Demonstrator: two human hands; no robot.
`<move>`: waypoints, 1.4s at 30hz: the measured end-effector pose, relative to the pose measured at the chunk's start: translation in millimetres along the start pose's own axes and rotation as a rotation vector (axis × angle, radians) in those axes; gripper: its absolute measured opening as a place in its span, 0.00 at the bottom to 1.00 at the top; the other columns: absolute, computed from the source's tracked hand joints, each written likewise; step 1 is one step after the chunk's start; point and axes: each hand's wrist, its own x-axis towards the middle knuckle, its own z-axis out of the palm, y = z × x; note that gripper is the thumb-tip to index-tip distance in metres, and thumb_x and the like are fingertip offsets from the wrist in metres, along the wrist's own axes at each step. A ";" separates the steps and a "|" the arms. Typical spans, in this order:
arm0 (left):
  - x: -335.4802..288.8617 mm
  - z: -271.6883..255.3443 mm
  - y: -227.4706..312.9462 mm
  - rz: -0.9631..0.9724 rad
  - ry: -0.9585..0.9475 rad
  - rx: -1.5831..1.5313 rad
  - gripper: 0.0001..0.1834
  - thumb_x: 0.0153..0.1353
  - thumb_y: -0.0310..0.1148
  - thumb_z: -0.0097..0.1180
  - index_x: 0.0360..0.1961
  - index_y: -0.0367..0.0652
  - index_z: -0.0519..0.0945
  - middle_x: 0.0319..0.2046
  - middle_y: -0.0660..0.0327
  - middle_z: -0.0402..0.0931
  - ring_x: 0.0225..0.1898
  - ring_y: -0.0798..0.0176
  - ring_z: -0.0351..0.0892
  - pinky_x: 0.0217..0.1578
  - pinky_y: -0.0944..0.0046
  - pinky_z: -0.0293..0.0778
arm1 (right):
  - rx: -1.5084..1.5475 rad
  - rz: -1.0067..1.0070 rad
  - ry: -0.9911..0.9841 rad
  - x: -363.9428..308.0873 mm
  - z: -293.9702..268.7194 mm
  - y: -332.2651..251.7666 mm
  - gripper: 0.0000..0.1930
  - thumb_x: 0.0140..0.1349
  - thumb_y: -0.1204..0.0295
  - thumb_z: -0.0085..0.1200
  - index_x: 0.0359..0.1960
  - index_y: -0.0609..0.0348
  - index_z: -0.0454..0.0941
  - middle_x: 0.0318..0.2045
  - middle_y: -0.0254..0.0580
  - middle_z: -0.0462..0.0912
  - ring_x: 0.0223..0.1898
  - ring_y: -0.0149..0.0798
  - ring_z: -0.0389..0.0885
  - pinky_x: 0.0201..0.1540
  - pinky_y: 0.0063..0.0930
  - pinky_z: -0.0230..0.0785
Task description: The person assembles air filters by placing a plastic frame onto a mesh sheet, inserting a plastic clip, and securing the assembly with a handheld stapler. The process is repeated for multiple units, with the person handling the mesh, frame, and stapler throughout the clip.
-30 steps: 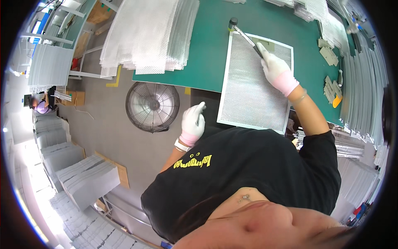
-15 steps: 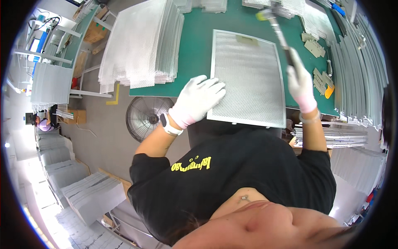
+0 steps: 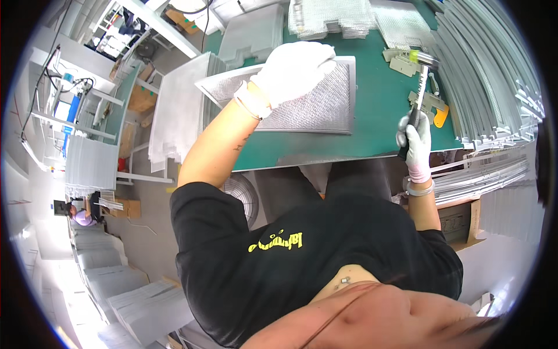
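First: What are the hands doing?

Second: Both wear white gloves. The right hand (image 3: 417, 142) is closed around the dark handle of a hammer (image 3: 422, 87), head up, over the right part of the table (image 3: 378, 99). The left hand (image 3: 293, 72) is over the upper part of a panel (image 3: 325, 102), fingers close together. Whether it grips the panel or only rests against it, one cannot tell.

First: Where is the panel?

Second: On the left half of the green table, in front of the person, its left end near a pile of mesh (image 3: 180, 104). It looks tilted, though the lens bends its edges.

First: How far along does the work look?

Second: Well along on this panel, as a judgement. A pale frame (image 3: 353, 96) borders its right and lower sides. The glove hides part of the top, so whether every side is firmly joined cannot be told.

First: And what is left?

Second: The hammer is clear of the panel. The piled mesh shows no frames, and long grey strips (image 3: 479, 75) line the right side, so much material looks unused. Beige plates (image 3: 402, 63) lie loose near the hammer.
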 end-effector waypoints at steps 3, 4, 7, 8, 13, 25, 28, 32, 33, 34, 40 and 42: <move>15.7 -2.9 2.5 -0.053 0.129 -0.020 0.10 0.62 0.35 0.58 0.39 0.41 0.82 0.36 0.54 0.82 0.38 0.50 0.82 0.42 0.57 0.78 | 0.228 0.093 0.083 4.1 5.4 -22.4 0.09 0.74 0.67 0.37 0.46 0.56 0.67 0.22 0.35 0.69 0.15 0.27 0.61 0.18 0.22 0.56; 18.6 0.5 4.6 -0.027 0.123 -0.001 0.09 0.62 0.35 0.58 0.39 0.42 0.82 0.35 0.54 0.82 0.38 0.50 0.82 0.41 0.57 0.78 | 0.261 0.046 0.102 6.7 11.2 -23.4 0.10 0.75 0.64 0.36 0.46 0.56 0.67 0.22 0.35 0.69 0.15 0.27 0.61 0.18 0.22 0.57; 20.7 16.2 16.9 -0.029 0.077 0.020 0.09 0.62 0.35 0.59 0.38 0.42 0.82 0.34 0.54 0.82 0.37 0.51 0.83 0.40 0.57 0.78 | 0.357 -0.068 0.165 14.5 23.7 -18.8 0.17 0.77 0.54 0.36 0.45 0.55 0.70 0.21 0.33 0.69 0.15 0.28 0.62 0.19 0.24 0.58; 23.2 20.3 20.2 -0.068 0.041 0.000 0.09 0.61 0.35 0.59 0.38 0.42 0.82 0.34 0.55 0.83 0.37 0.51 0.83 0.40 0.57 0.78 | 0.433 -0.110 0.185 14.7 27.9 -14.0 0.17 0.77 0.54 0.36 0.45 0.53 0.70 0.21 0.33 0.68 0.15 0.28 0.62 0.20 0.25 0.59; 19.7 19.1 29.4 -0.113 0.032 -0.089 0.09 0.61 0.36 0.60 0.37 0.41 0.83 0.34 0.55 0.83 0.36 0.51 0.83 0.39 0.57 0.78 | 0.629 -0.238 0.428 -3.7 45.0 -2.4 0.19 0.76 0.50 0.35 0.43 0.51 0.69 0.20 0.32 0.66 0.14 0.30 0.61 0.19 0.26 0.58; 8.5 10.5 36.8 -0.085 0.007 -0.122 0.09 0.59 0.33 0.62 0.37 0.39 0.83 0.33 0.55 0.83 0.35 0.51 0.82 0.39 0.57 0.76 | 0.584 0.229 -0.011 -52.9 70.2 -0.5 0.17 0.76 0.53 0.36 0.38 0.54 0.67 0.16 0.32 0.64 0.11 0.27 0.58 0.15 0.23 0.55; 6.0 4.8 37.2 -0.078 -0.058 -0.077 0.09 0.58 0.33 0.62 0.36 0.40 0.82 0.32 0.56 0.82 0.34 0.52 0.81 0.40 0.57 0.75 | 0.454 0.432 -0.136 -56.1 60.8 -8.8 0.16 0.76 0.55 0.39 0.39 0.55 0.67 0.16 0.32 0.65 0.11 0.27 0.58 0.14 0.24 0.53; 2.6 14.7 42.2 0.022 0.140 0.090 0.13 0.52 0.40 0.67 0.32 0.43 0.81 0.29 0.60 0.78 0.36 0.53 0.78 0.49 0.50 0.70 | 0.284 0.233 0.062 -30.7 27.0 -31.7 0.17 0.76 0.55 0.36 0.41 0.55 0.69 0.17 0.30 0.67 0.12 0.26 0.61 0.15 0.22 0.55; 0.4 19.6 43.3 0.060 0.219 0.153 0.15 0.49 0.43 0.68 0.31 0.44 0.80 0.28 0.61 0.77 0.36 0.54 0.77 0.52 0.47 0.68 | 0.007 0.198 0.015 -19.8 15.0 -46.9 0.14 0.75 0.60 0.38 0.43 0.56 0.71 0.17 0.29 0.68 0.13 0.23 0.62 0.16 0.20 0.57; -0.9 25.6 49.8 0.000 0.300 0.176 0.18 0.46 0.45 0.70 0.30 0.45 0.80 0.28 0.61 0.75 0.38 0.53 0.76 0.55 0.44 0.65 | -0.231 0.211 -0.071 -8.1 3.6 -68.2 0.12 0.74 0.64 0.41 0.48 0.58 0.73 0.18 0.29 0.70 0.15 0.21 0.63 0.18 0.18 0.58; 7.8 62.4 79.3 -0.328 0.587 0.230 0.22 0.37 0.48 0.73 0.25 0.46 0.76 0.27 0.62 0.71 0.38 0.52 0.73 0.62 0.38 0.55 | -0.761 -0.456 -0.276 33.8 5.6 -193.3 0.32 0.75 0.59 0.43 0.73 0.63 0.52 0.27 0.31 0.74 0.21 0.18 0.63 0.23 0.12 0.57; 10.0 67.1 76.0 -0.321 0.602 0.194 0.21 0.37 0.46 0.72 0.23 0.46 0.74 0.25 0.62 0.69 0.36 0.53 0.71 0.59 0.40 0.57 | -0.742 -0.603 -0.282 32.8 1.2 -205.5 0.29 0.75 0.62 0.40 0.72 0.63 0.54 0.30 0.36 0.77 0.22 0.23 0.67 0.25 0.16 0.61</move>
